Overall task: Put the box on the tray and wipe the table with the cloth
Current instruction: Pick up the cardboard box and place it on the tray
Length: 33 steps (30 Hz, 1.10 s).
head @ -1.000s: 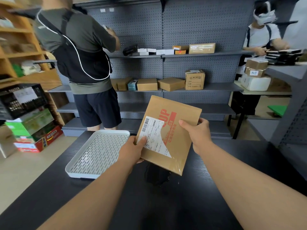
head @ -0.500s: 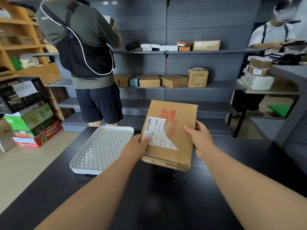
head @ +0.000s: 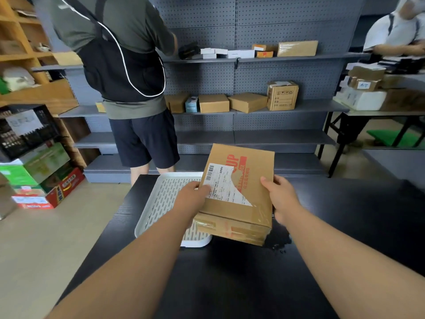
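Observation:
I hold a flat brown cardboard box [head: 248,194] with red print and a torn white shipping label, raised above the black table [head: 345,226]. My left hand [head: 192,195] grips its left edge and my right hand [head: 279,195] grips its right edge. The box hangs over the right rim of the white slotted tray [head: 158,203], which lies on the table's far left corner. A wet dark patch [head: 279,240] shows on the table under the box's near right corner. No cloth is in view.
A person in a dark top and shorts [head: 128,88] stands just beyond the tray at grey shelves [head: 253,109] holding several cardboard boxes. Another person [head: 400,35] works at the far right by a side table [head: 379,111]. Crates and cartons [head: 39,171] are stacked at left.
Both hands have carried the box leftward and flatter, from over the table's middle to over the tray's right edge. The wet patch is now partly uncovered.

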Each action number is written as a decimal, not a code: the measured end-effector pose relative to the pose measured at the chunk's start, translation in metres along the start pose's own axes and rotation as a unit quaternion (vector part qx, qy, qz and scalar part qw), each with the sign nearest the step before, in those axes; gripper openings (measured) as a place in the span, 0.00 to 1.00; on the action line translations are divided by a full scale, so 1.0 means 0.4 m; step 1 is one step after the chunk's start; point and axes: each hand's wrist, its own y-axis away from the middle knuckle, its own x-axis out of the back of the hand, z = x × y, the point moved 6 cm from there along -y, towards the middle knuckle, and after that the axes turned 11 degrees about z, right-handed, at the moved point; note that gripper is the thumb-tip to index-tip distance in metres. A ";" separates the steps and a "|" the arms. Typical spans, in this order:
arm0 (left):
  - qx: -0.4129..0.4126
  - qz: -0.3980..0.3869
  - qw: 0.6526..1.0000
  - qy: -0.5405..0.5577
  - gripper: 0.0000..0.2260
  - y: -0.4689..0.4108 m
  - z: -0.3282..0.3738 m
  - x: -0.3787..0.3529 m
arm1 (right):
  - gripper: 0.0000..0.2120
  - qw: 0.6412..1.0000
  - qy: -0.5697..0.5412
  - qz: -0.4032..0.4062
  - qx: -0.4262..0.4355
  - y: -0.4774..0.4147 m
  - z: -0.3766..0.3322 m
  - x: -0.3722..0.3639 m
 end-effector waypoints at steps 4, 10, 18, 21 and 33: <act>-0.016 -0.008 1.000 -0.014 0.17 -0.057 -0.044 0.122 | 0.13 1.000 0.002 0.017 0.008 0.074 0.023 -0.125; -0.038 -0.017 0.998 -0.043 0.18 -0.131 -0.116 0.283 | 0.15 0.999 -0.007 0.042 0.014 0.166 0.048 -0.267; -0.038 -0.009 0.999 0.010 0.16 -0.180 -0.184 0.386 | 0.15 0.995 0.072 0.037 0.058 0.232 0.056 -0.387; -0.026 -0.006 0.999 0.022 0.13 -0.200 -0.195 0.392 | 0.15 0.996 0.071 0.029 0.043 0.227 0.070 -0.415; 0.020 0.001 1.000 0.010 0.17 -0.360 -0.230 0.316 | 0.16 0.991 0.128 0.040 0.016 0.090 0.098 -0.475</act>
